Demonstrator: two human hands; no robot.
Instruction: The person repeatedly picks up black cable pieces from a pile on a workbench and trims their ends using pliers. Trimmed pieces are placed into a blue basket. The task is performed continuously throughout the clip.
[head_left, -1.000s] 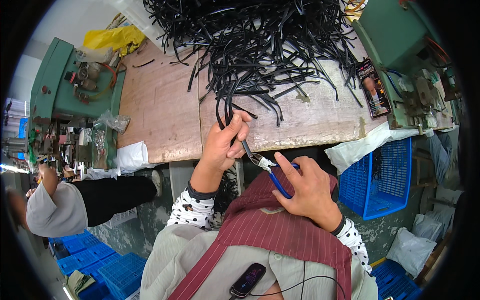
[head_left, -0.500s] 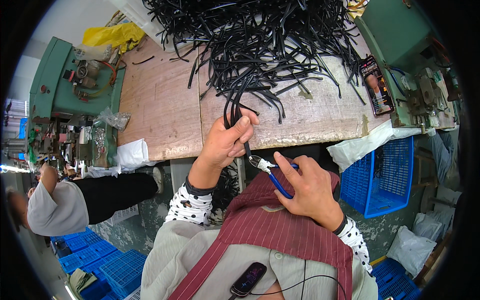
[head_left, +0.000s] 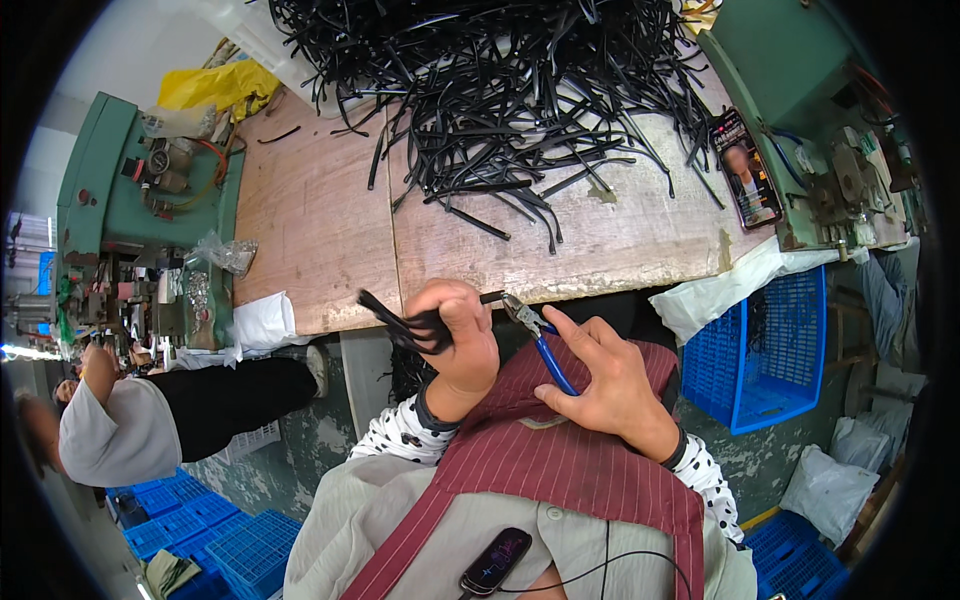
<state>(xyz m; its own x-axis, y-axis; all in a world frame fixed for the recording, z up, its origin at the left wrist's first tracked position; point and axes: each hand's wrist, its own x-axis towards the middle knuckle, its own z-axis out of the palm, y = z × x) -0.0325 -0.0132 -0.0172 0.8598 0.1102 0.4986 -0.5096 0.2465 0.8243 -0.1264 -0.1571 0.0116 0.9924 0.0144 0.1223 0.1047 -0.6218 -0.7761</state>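
Note:
My left hand is closed round a small bunch of black eyeglass temples. Their far ends point left, smeared by motion, and one end sticks out to the right of the fingers. That end meets the jaws of the blue-handled cutting pliers, just off the table's front edge. Around the pliers' handles is my right hand, its index finger stretched along them. Whether the jaws grip the temple's tip is too small to tell. A large heap of the same temples covers the back of the table.
The wooden table has green machines at its left and right. A phone leans by the right machine. Blue crate stands below right. Another person works at far left.
My left hand has turned and come down, swinging the bunch of temples from pointing up to pointing left. The pliers stay close to the temple end that sticks out.

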